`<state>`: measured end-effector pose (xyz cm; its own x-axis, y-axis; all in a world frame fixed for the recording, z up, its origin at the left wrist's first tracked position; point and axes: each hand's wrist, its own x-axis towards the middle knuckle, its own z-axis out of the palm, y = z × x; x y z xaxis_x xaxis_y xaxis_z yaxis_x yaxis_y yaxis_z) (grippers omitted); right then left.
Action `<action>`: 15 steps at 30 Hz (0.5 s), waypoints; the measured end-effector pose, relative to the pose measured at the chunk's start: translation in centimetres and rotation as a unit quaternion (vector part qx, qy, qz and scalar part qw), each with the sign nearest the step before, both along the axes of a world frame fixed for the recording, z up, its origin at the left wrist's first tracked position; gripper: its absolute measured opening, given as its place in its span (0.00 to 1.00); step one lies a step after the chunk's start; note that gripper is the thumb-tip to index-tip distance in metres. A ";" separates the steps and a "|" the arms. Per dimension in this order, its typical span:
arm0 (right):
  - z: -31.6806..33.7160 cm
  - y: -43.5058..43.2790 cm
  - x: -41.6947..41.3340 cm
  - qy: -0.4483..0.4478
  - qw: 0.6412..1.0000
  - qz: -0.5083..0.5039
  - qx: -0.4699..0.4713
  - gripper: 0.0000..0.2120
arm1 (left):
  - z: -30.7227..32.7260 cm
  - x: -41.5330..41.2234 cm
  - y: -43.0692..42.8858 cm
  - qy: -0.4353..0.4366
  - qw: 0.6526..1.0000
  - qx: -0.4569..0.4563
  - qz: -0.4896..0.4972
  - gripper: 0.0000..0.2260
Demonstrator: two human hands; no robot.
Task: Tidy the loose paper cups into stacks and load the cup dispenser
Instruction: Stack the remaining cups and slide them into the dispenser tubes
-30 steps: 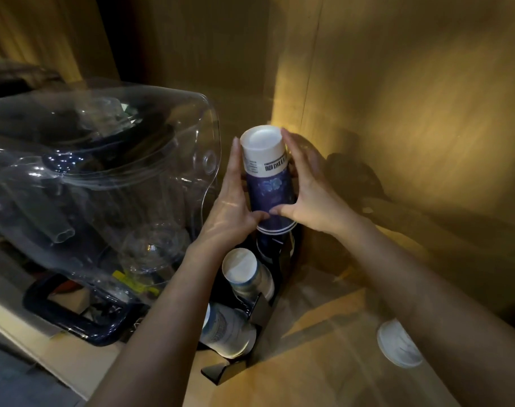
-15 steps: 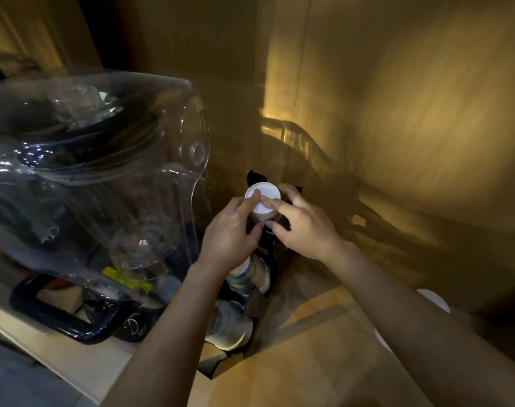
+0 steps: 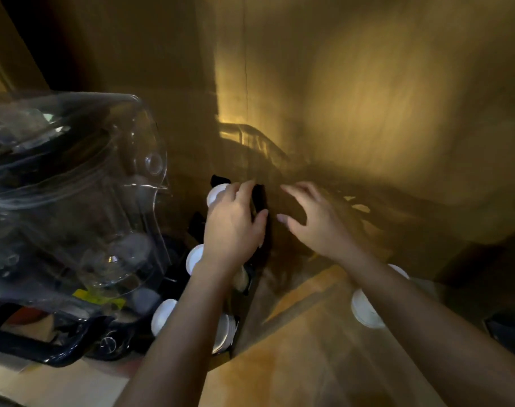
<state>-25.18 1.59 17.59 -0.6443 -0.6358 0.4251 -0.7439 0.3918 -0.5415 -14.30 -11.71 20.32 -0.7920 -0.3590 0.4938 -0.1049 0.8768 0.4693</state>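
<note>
A moment ago both hands pressed on the white top of the cup stack; before that they held the tall blue stack up high. Now the stack sits low in the black cup dispenser (image 3: 257, 198), and only its round white end (image 3: 216, 193) peeks out at the top, against the wooden wall. The left hand (image 3: 234, 227) lies over the dispenser with its fingers curled loosely; it touches the white end, but its grip does not close around anything. The right hand (image 3: 315, 220) has come away to the right side and now floats in the air with its fingers spread, its grip let go and empty. It looks blurry. Lower down the dispenser, two more white cup ends show, a middle cup end (image 3: 195, 258) and a low cup end (image 3: 162, 315), partly hidden by the left arm. On the wooden surface (image 3: 294, 362), to the right, a loose cup (image 3: 365, 311) lies on its side just under the right arm. To the left stands a big clear plastic jug (image 3: 74, 186) on a dark base (image 3: 44, 345), just beside the dispenser.
</note>
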 end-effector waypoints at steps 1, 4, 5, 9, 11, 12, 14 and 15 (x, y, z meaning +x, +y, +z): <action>-0.3 1.2 -0.3 -0.010 1.000 -0.017 0.002 0.27 | 0.0 -0.6 1.3 0.000 1.000 0.013 -0.025 0.25; -1.1 5.2 -1.0 -0.044 0.996 -0.077 0.021 0.30 | -1.0 -2.6 5.2 -0.033 0.995 0.024 -0.090 0.28; -1.4 6.6 -1.1 -0.056 0.993 -0.099 0.029 0.30 | -1.7 -3.3 6.4 -0.053 0.992 0.025 -0.107 0.29; -2.9 12.1 -0.9 -0.105 0.977 -0.177 0.054 0.33 | -5.4 -5.9 10.5 -0.161 0.972 0.050 -0.164 0.34; -3.9 14.7 -0.8 -0.144 0.966 -0.205 0.065 0.35 | -7.5 -7.0 12.1 -0.213 0.956 0.069 -0.191 0.38; -4.5 15.9 -0.8 -0.171 0.959 -0.215 0.072 0.35 | -8.6 -7.5 12.8 -0.234 0.947 0.080 -0.205 0.40; -6.0 17.9 -0.7 -0.229 0.942 -0.229 0.081 0.38 | -10.6 -8.3 14.0 -0.263 0.929 0.106 -0.236 0.43; -6.8 18.7 -0.7 -0.255 0.935 -0.233 0.079 0.40 | -11.6 -8.6 14.6 -0.271 0.922 0.121 -0.249 0.44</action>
